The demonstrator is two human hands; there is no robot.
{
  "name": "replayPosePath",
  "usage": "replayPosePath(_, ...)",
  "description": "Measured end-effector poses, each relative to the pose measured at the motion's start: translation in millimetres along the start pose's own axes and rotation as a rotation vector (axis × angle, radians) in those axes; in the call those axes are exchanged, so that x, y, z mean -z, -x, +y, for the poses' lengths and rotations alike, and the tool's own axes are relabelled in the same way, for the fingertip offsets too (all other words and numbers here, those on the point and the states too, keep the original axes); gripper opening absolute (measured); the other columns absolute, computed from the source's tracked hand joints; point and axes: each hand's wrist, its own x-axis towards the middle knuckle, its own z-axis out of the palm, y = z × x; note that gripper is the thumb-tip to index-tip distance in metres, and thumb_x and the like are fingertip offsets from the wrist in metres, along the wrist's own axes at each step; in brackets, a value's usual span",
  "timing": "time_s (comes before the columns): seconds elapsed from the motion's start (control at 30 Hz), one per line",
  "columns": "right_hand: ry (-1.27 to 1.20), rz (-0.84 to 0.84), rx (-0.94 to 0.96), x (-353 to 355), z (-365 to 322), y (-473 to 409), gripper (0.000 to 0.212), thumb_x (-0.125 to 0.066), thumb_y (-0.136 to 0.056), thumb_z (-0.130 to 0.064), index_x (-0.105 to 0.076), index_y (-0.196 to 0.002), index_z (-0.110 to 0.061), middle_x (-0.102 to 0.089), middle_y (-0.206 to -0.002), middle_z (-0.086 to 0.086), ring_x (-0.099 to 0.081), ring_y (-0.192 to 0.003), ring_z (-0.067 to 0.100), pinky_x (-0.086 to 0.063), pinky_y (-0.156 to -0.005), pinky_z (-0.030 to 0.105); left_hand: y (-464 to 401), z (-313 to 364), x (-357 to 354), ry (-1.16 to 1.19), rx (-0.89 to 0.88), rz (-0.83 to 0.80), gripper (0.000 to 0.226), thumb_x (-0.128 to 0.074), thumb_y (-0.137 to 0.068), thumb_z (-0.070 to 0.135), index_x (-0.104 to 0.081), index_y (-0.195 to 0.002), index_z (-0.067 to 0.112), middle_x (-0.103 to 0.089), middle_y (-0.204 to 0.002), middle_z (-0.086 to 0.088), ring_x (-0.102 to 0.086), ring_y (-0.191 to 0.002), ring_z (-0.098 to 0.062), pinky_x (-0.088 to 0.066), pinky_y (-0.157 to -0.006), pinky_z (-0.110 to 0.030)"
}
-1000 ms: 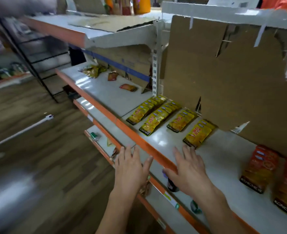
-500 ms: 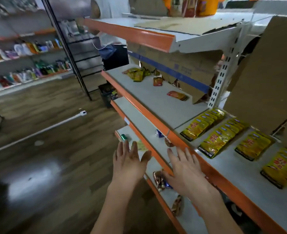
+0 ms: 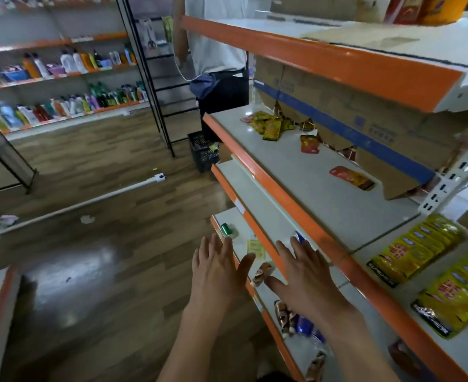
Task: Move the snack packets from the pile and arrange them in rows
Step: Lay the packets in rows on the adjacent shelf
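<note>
The pile of snack packets (image 3: 268, 124) lies at the far end of the middle shelf (image 3: 323, 194), loosely heaped against the cardboard backing (image 3: 365, 128). Two stray red packets lie apart from it on the same shelf: one (image 3: 309, 144) just beside the pile, another (image 3: 351, 177) nearer to me along the cardboard. The yellow rows (image 3: 420, 252) already laid out sit at the near right, on the next section of shelf, well apart from the pile.

My left hand (image 3: 216, 268) is empty, fingers straight and spread, out in front of the lower shelf edges. My right hand (image 3: 304, 277) is likewise flat and empty, above the lower shelf (image 3: 257, 186). Neither touches a packet. I judge this to be the reach toward the pile, with the pick not yet begun.

Risks noted:
- The pile is a loose heap; a broad grab may drag neighbouring packets over the orange lip (image 3: 257, 172) to the floor.
- Small items lie on the lower shelves beneath my hands, including a green can (image 3: 226, 230); a low sweep may knock them.
- Another person (image 3: 216, 51) stands at the far end of the aisle, near the pile; crowding is possible.
- Mixing red packets into the yellow rows would spoil the arrangement.
</note>
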Motion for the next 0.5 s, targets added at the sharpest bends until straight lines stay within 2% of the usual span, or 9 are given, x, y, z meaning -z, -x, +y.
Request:
replayPosePath(0.33,-0.026,-0.06,-0.008,19.9,-26.6,-149.6,0.081,-0.047,-0.095,-0.058,-0.005,-0.158,-0.027,0.001,-0.166,0.005,0.004,-0.152,0.03,-0.005,-0.121,0.044,-137.6,-34.0,20.7,-0.017,0.016,-0.045,0.074,-0.027,-0.098,0.065,-0.018,-0.157,0.021,-0.011,-0.166,-0.009,-0.003,-0.153,-0.028,-0.01,-0.124,-0.045)
replayPosePath(0.5,-0.016,-0.018,-0.032,36.6,-32.4,-229.5,0.082,-0.044,-0.093,-0.063,-0.008,-0.157,-0.027,-0.003,-0.165,0.003,-0.004,-0.152,0.029,-0.01,-0.122,0.045,-224.1,-39.9,33.9,-0.015,-0.025,-0.034,0.069,-0.027,-0.097,0.065,-0.027,-0.152,0.022,-0.021,-0.163,-0.008,-0.01,-0.152,-0.029,-0.017,-0.123,-0.048)
